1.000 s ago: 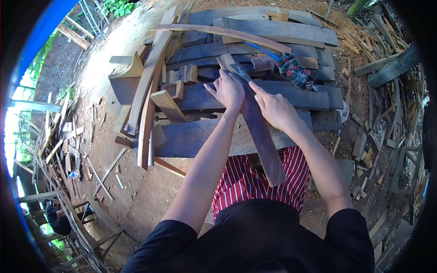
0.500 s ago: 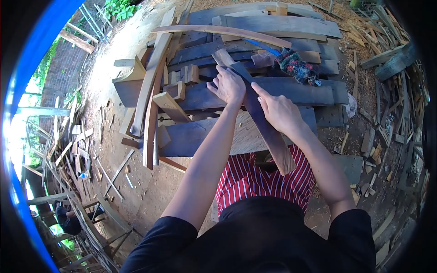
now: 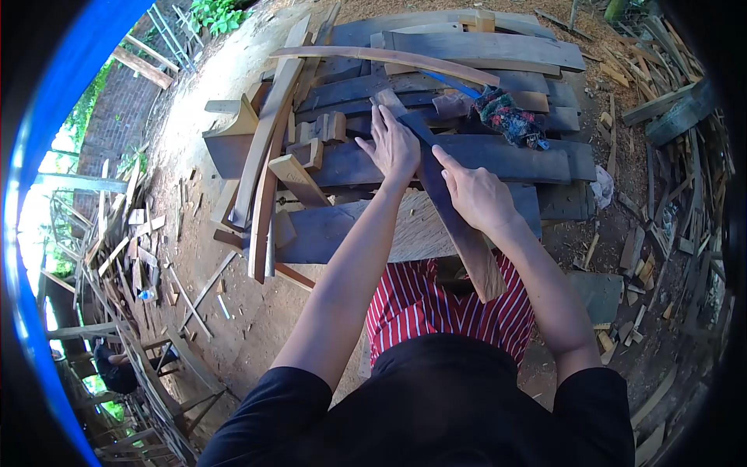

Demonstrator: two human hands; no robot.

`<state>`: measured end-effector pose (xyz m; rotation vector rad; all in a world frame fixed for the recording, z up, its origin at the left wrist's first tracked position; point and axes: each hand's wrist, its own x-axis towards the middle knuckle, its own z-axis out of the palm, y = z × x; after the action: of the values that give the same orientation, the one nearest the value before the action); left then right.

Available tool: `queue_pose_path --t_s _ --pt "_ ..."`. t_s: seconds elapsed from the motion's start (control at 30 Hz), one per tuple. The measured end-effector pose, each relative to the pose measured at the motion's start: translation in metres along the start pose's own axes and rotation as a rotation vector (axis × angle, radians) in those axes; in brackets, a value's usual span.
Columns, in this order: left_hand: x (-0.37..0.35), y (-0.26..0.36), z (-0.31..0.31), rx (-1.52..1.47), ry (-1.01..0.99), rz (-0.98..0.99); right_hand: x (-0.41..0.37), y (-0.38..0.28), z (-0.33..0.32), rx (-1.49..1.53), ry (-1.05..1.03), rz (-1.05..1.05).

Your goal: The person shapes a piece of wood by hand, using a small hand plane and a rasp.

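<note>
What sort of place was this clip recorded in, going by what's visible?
Most likely an outdoor woodworking yard: a dark plank slants across a stack of long wooden boards, scrap wood is heaped on both sides, and the ground is bare dirt.

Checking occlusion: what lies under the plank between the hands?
Beneath the plank: a dark board, a pale-grained board, and striped cloth by its near end; whatever it directly covers is hidden.
</note>
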<state>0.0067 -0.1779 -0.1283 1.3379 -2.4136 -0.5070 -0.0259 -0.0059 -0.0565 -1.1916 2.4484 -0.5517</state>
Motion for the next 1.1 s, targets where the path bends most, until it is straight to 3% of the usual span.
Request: queue_pose_path --t_s 0.27,0.43,0.53,0.6,0.9,0.97,1.1 --pt "-0.005 -0.012 -0.011 0.124 -0.016 0.186 0.001 -0.001 -0.008 -0.011 -0.023 -0.033" --pt "-0.01 -0.005 -0.014 0.039 -0.041 0.158 0.001 0.011 -0.011 0.107 -0.055 -0.027" --pt "-0.011 -0.001 -0.015 -0.015 -0.057 0.113 -0.009 0.025 -0.007 0.317 0.039 -0.039" --pt "-0.012 0.004 -0.014 0.02 -0.162 0.072 -0.026 0.026 -0.012 0.331 0.063 -0.014" --pt "-0.011 0.016 0.009 -0.208 0.049 -0.039 -0.072 0.047 -0.018 0.362 0.142 -0.012" --pt "-0.01 0.016 -0.002 -0.16 -0.114 -0.026 -0.073 0.043 -0.022 0.416 0.062 0.078" --pt "0.0 0.01 0.002 -0.152 -0.133 -0.032 -0.069 0.045 -0.016 0.377 0.137 -0.024"
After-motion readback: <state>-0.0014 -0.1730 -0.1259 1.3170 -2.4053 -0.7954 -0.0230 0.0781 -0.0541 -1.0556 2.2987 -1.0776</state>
